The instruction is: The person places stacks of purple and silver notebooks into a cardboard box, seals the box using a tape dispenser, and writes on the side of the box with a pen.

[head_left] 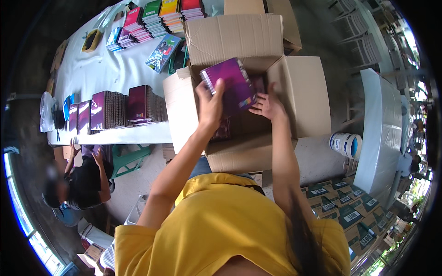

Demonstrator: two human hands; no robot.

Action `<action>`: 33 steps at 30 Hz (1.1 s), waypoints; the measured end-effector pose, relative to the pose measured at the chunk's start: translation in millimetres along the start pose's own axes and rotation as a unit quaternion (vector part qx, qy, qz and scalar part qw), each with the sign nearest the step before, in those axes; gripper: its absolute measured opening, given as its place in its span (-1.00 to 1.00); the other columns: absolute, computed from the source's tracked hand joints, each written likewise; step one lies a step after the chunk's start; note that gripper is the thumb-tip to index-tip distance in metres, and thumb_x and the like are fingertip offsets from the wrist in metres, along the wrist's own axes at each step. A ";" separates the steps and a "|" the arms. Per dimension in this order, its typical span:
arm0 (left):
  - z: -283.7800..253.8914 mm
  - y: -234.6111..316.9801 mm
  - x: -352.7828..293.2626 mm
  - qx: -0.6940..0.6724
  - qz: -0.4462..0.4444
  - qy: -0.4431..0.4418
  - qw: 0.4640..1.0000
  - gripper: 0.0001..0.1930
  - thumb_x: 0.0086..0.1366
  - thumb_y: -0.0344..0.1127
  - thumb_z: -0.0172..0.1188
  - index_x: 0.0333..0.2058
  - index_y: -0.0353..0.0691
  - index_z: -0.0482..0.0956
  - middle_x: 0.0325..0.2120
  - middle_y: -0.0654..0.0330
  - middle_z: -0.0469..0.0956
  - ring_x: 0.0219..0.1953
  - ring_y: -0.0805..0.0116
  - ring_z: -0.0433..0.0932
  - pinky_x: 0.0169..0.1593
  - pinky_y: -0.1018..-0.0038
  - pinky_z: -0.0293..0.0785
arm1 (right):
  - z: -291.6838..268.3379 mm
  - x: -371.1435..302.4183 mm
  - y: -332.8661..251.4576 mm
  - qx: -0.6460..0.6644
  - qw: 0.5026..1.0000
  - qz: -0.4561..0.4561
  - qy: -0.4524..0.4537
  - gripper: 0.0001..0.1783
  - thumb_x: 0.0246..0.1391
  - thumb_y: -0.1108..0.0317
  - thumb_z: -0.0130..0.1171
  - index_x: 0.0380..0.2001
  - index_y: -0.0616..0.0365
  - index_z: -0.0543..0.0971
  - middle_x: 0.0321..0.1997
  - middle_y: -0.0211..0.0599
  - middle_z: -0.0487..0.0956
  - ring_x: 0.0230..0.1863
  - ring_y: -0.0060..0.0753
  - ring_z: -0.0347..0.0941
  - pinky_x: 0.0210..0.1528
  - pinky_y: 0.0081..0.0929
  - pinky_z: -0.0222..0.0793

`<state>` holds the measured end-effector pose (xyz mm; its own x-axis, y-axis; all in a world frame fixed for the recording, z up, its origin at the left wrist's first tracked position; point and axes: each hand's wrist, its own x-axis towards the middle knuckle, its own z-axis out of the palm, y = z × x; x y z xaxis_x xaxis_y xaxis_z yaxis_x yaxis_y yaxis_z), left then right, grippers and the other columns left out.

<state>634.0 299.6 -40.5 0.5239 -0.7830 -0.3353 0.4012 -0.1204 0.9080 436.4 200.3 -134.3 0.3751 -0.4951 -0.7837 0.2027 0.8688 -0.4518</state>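
Observation:
My left hand (211, 106) grips a shiny purple spiral notebook (235, 82) by its left side, thumb on the cover. The notebook is tilted above an open cardboard box (307, 94); whether others lie stacked under it I cannot tell. My right hand (269, 104) has its fingers spread at the notebook's lower right corner, holding nothing; whether the fingertips touch it is unclear. Inside the box, dark purple notebooks (223, 130) show in part below my left wrist. My hands and the raised notebook hide most of the box's inside.
Left of the box, a white-covered table (115, 69) bears rows of purple notebooks (106, 110) and colourful notebook stacks (159, 17). A co-worker (83, 179) sits by a green stool (130, 161). A white bucket (345, 145) and printed cartons (343, 200) stand to the right.

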 end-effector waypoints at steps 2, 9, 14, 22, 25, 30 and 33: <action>33.2 -27.9 20.9 0.030 0.011 0.002 0.999 -0.27 0.31 0.09 0.18 0.20 -0.27 0.07 0.02 -0.07 0.39 0.05 0.22 0.38 0.18 0.32 0.27 | 19.6 -42.4 9.1 0.125 0.975 -0.098 -0.154 0.01 -0.03 -0.44 0.11 0.26 0.12 0.23 0.13 -0.18 0.45 0.13 -0.13 0.39 0.11 0.22 0.30; 19.3 -26.8 19.0 0.344 0.093 -0.118 0.927 -0.13 0.20 0.08 0.26 0.29 -0.36 0.11 0.31 -0.25 -0.04 0.34 -0.22 0.03 0.36 0.16 0.04 | 32.7 4.4 34.6 0.249 0.926 -0.217 0.181 -0.35 -0.06 0.38 0.44 0.11 0.14 0.41 0.07 -0.28 0.50 0.08 -0.22 0.43 0.00 -0.02 0.43; -66.2 46.4 -31.9 0.175 0.138 -0.088 0.971 -0.40 0.20 -0.33 0.32 0.21 -0.07 0.31 0.18 0.18 0.32 0.12 0.18 0.38 0.02 0.33 0.51 | -8.9 85.5 45.8 0.294 0.863 -0.283 0.299 -0.40 -0.14 0.50 0.47 0.00 0.45 0.47 0.03 -0.12 0.55 0.00 -0.20 0.50 0.10 -0.19 0.41; -249.5 57.6 -124.4 0.180 0.020 0.253 0.950 -0.44 0.28 -0.14 0.21 0.23 -0.06 0.33 0.26 0.11 0.25 0.22 0.20 0.31 0.18 0.19 0.32 | -33.1 117.8 51.7 0.191 0.937 -0.154 0.249 -0.35 0.05 0.06 0.32 0.07 0.30 0.45 0.18 -0.04 0.46 0.17 -0.07 0.38 0.20 -0.02 0.31; -264.5 37.2 -141.7 0.129 -0.019 0.282 0.951 -0.46 0.29 -0.14 0.22 0.22 -0.03 0.34 0.27 0.14 0.22 0.22 0.23 0.31 0.16 0.18 0.32 | -33.9 134.7 54.0 0.245 0.937 -0.207 0.142 -0.49 0.19 0.07 0.10 0.08 0.20 0.44 0.13 -0.10 0.47 0.14 -0.02 0.38 0.24 0.08 0.24; -269.8 34.2 -150.0 0.099 -0.035 0.277 0.955 -0.38 0.24 -0.13 0.24 0.25 0.00 0.27 0.27 0.14 0.21 0.27 0.22 0.21 0.17 0.13 0.27 | -33.3 139.4 51.8 0.181 0.949 -0.187 0.177 -0.47 0.28 0.07 0.01 0.19 0.17 0.37 0.24 -0.12 0.41 0.25 -0.02 0.31 0.35 0.17 0.09; -280.2 17.4 -105.3 0.049 -0.069 0.247 0.965 -0.29 0.23 -0.09 0.26 0.30 -0.02 0.17 0.26 0.14 0.22 0.28 0.15 0.20 0.18 0.06 0.25 | -47.6 147.7 32.5 0.238 0.919 -0.234 0.211 -0.50 0.25 0.21 0.06 0.14 0.33 0.41 0.21 -0.04 0.43 0.19 -0.07 0.37 0.34 0.00 0.15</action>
<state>796.3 550.9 -59.8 0.7749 -0.3710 -0.5118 0.4325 -0.2793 0.8573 455.3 154.9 -285.0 -0.2175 -0.6878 -0.6925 0.6622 0.4172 -0.6224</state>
